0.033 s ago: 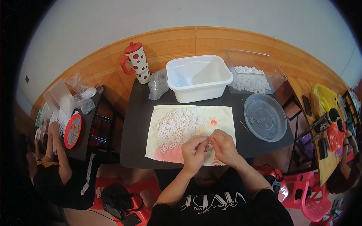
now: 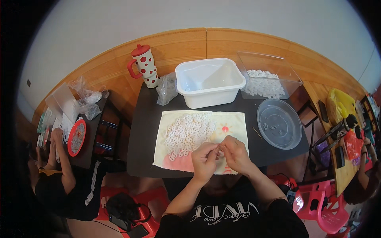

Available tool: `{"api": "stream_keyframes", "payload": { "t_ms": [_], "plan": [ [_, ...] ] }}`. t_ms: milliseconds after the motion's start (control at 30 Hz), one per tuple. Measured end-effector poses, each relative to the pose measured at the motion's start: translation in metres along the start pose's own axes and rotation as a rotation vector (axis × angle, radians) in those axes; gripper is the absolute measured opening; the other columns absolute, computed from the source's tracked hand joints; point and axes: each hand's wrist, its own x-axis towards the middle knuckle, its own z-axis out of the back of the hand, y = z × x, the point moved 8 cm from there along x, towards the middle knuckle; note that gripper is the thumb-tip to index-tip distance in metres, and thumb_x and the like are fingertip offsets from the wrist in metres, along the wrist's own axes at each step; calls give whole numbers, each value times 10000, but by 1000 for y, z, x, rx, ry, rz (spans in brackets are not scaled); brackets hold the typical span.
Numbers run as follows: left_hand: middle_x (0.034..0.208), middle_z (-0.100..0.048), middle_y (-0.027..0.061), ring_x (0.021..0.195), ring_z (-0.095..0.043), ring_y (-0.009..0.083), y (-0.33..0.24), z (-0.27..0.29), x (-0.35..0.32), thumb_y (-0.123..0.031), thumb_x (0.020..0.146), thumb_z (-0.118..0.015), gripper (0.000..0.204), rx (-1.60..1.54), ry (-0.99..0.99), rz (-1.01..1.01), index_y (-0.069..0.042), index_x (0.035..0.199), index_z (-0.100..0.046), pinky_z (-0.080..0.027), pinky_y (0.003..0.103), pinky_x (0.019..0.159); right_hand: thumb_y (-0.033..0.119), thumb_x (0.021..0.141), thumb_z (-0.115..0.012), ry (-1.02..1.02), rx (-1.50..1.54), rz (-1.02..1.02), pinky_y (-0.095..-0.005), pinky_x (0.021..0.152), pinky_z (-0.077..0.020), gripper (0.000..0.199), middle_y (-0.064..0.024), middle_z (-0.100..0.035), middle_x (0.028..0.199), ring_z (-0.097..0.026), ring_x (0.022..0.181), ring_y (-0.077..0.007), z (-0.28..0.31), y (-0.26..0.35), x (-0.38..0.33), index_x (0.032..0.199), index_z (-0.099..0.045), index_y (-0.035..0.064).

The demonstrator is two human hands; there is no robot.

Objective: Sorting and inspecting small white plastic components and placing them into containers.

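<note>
My left hand (image 2: pixel 204 159) and my right hand (image 2: pixel 236 155) meet over the lower right part of a cream and pink cloth (image 2: pixel 231 119). Fingers of both are pinched together on a tiny piece, partly hidden between the fingertips; it looks pale or clear, but I cannot make out its kind. Left of the hands, a heap of small white pieces with two holes each (image 2: pixel 189 134) is spread over the cloth. To the right stands a round clear plastic dish (image 2: pixel 279 137) with a few small clear bits in it. A thin stick (image 2: pixel 257 132) lies between cloth and dish.
Behind the cloth stand a white tub (image 2: pixel 210 93), a clear box (image 2: pixel 289 77) of white pieces, a crumpled plastic bag (image 2: pixel 167 90) and a red-dotted tumbler (image 2: pixel 146 67). A person (image 2: pixel 59 178) works at a table on the left; another person's arm (image 2: pixel 367 158) shows at right.
Both my hands stay pinched together in nearly the same place. Nothing on my table has visibly moved.
</note>
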Motion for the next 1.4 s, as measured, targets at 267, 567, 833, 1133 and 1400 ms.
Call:
{"api": "stream_keyframes", "payload": {
  "t_ms": [267, 567, 833, 1133, 1400],
  "plan": [
    [897, -663, 62, 716, -611, 99, 16, 5, -4, 31, 927, -614, 174, -208, -28, 136, 41, 1084, -687, -498, 234, 650, 39, 960, -568, 99, 377, -329, -272, 688, -488, 118, -80, -649, 853, -625, 783, -139, -1, -33, -6, 1031, -638, -24],
    [848, -684, 57, 713, -617, 99, 19, 29, 2, 21, 913, -634, 176, -170, -91, 206, 23, 1079, -695, -503, 236, 637, -5, 858, -646, 104, -110, -26, -335, 715, -498, 164, -119, -641, 887, -636, 808, -242, 18, -19, -8, 1019, -676, 5],
    [872, -711, 100, 729, -681, 141, 27, 38, -1, 48, 897, -637, 151, -193, -71, 259, 47, 1040, -686, -543, 251, 617, 71, 780, -687, 199, -533, 118, -378, 785, -452, 170, -129, -606, 989, -560, 981, -330, -12, 8, -13, 949, -687, 55],
    [885, -714, 94, 732, -664, 120, 24, 29, -2, 56, 900, -634, 215, -206, -21, 216, 41, 1107, -689, -523, 231, 614, 5, 840, -680, 100, 40, -78, -305, 628, -451, 114, -93, -590, 863, -592, 754, -221, -4, -28, -9, 953, -665, 11],
    [880, -694, 72, 726, -635, 96, 24, 23, -5, 36, 914, -627, 208, -177, 46, 204, 20, 1112, -688, -505, 223, 629, -38, 858, -649, 157, -311, 59, -295, 677, -472, 170, -104, -605, 899, -605, 806, -206, -6, -22, 4, 1020, -669, 10]
  ]
}}
